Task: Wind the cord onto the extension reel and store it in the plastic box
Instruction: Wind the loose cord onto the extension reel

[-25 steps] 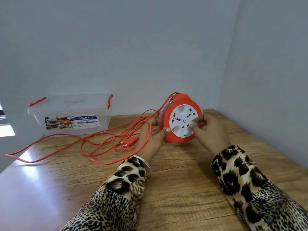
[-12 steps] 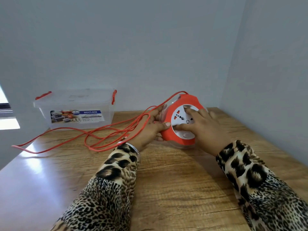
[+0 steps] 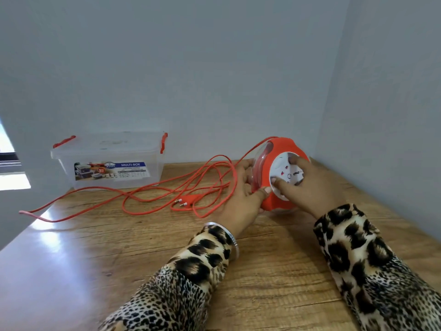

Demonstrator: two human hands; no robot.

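On table, both hands' grip around reel.

Both arms wear long leopard-print sleeves, tan and cream with dark brown blotches, finer speckling toward the elbows. Just beside the left cuff, a thin silver bangle circles the wrist.
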